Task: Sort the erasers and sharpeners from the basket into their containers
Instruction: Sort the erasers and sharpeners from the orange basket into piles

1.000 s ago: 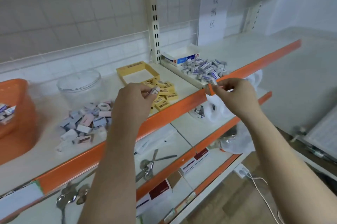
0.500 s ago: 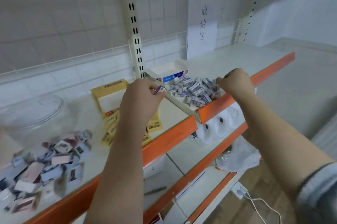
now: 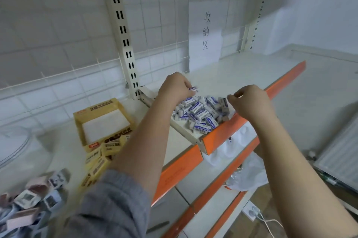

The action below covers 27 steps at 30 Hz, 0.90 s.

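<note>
1. Head view showed the left hand point(image 3: 175, 87) pinching a blue-white eraser point(image 3: 193, 88) above the eraser pile point(image 3: 201, 114).
2. Right hand point(image 3: 249, 102) hovered curled; whether it held anything, I cannot tell.
3. Next, seemingly: release onto the pile.

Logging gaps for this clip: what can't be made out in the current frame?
- Head view: whether the right hand holds anything; its curled fingers face away.
- Box behind the blue erasers: hidden by the left hand.
- Mixed pile, bottom left: blurred, cut by the edge.
- Clear lid: blurred, cut off left.
- Basket: out of frame.
</note>
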Tool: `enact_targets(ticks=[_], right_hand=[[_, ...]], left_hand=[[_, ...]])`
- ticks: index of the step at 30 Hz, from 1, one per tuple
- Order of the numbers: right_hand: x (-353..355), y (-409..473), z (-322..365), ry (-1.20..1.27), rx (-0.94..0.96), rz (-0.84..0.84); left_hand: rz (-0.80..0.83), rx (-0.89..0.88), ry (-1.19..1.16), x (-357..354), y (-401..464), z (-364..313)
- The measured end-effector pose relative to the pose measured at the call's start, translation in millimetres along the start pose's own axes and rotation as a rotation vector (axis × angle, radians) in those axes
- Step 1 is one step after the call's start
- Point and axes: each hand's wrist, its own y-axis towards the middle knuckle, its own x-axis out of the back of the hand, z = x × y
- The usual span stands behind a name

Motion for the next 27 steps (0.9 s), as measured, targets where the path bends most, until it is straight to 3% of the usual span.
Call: enact_targets(ticks=[6, 12, 21, 27], right_hand=[[6, -11, 4, 0.039, 0.011, -0.015], [13, -39, 7, 0.074, 0.062, -0.031], [24, -148, 19, 0.191, 0.303, 0.004], [13, -225, 59, 0.3, 0.488, 0.142]], left_hand=[[0.046, -0.017, 0.069, -18, 16, 2], [-0.094, -0.017, 0.007, 2, -13, 6], [-0.263, 0.037, 0.061, 61, -136, 26], [-0.348, 0.15, 0.087, 115, -234, 64]])
